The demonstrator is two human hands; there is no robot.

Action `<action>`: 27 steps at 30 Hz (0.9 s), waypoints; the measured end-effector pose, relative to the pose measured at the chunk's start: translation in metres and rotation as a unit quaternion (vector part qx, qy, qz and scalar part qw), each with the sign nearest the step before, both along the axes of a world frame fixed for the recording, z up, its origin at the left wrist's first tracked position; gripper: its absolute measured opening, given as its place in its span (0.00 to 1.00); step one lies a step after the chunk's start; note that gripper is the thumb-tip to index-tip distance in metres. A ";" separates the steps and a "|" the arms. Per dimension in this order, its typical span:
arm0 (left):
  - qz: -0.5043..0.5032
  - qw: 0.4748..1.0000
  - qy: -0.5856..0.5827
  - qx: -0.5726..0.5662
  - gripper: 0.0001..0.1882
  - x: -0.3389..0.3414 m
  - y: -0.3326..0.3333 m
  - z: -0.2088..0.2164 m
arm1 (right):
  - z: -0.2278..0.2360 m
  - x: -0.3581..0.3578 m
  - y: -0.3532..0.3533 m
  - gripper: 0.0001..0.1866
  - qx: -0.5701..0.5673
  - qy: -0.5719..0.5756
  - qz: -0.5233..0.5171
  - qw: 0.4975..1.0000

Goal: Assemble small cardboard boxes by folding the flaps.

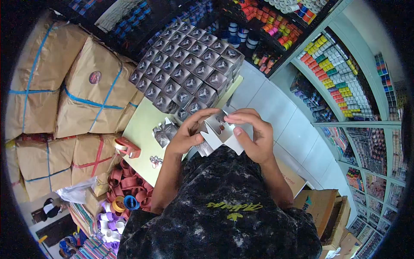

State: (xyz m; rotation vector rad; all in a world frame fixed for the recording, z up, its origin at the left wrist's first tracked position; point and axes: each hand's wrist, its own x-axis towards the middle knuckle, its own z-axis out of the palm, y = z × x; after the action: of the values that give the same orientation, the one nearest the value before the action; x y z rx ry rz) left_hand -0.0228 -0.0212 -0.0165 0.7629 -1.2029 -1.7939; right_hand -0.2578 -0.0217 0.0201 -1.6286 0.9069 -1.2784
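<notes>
In front of my chest I hold a small carton box [234,145] with its white inner flaps raised. My left hand [189,129] wraps the box's left side, fingers curled along it. From the right, my right hand [255,134] grips the opposite side, its thumb at a flap and its fingertips over the opening. A small reddish-brown piece [222,127] shows inside the opening; its kind is unclear. Close to my left wrist, another silver-grey carton [164,133] with its top flaps up rests on the pale yellow table [140,125].
Stacked dark grey printed boxes [185,64] cover the table's far part. A red tape dispenser [128,147] and small metal pieces [155,161] lie at its left. Brown wrapped parcels [92,86] rise at left, tape cores [125,183] below. Shelves of thread spools [336,73] line the right.
</notes>
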 end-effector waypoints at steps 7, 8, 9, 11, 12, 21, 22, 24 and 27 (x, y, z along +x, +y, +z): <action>0.012 1.000 -0.005 -0.009 0.56 0.004 0.004 -0.003 | 0.007 -0.007 0.001 0.14 -0.053 0.082 0.018 0.995; 0.025 0.999 -0.012 -0.019 0.57 0.004 0.004 -0.003 | 0.008 -0.008 0.000 0.14 -0.061 0.081 0.028 0.994; 0.025 0.999 -0.012 -0.019 0.57 0.004 0.004 -0.002 | 0.008 -0.009 0.000 0.14 -0.069 0.081 0.037 0.994; -0.008 0.998 0.057 0.011 0.57 0.004 0.004 0.000 | 0.006 -0.010 0.000 0.13 -0.068 0.075 0.036 0.994; -0.009 0.998 0.057 0.011 0.57 0.004 0.004 -0.002 | 0.006 -0.011 -0.001 0.13 -0.068 0.069 0.036 0.995; -0.045 0.993 0.109 0.017 0.60 0.004 0.004 -0.006 | 0.001 -0.007 0.001 0.17 0.020 -0.021 0.051 0.998; -0.052 0.993 0.108 0.007 0.59 0.004 0.004 -0.009 | 0.004 -0.006 0.000 0.17 0.020 -0.021 0.052 0.998; -0.058 0.993 0.107 -0.003 0.59 0.004 0.005 -0.006 | 0.012 -0.005 -0.001 0.19 0.017 -0.007 0.047 0.999; -0.064 0.995 0.074 -0.003 0.58 0.000 0.006 0.005 | 0.016 -0.008 0.000 0.19 0.018 0.060 0.012 0.998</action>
State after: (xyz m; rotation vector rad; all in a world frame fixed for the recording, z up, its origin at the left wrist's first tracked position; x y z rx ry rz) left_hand -0.0226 -0.0157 -0.0111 0.5481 -1.1802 -1.9147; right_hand -0.2656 -0.0215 0.0360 -1.6983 0.9737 -1.1510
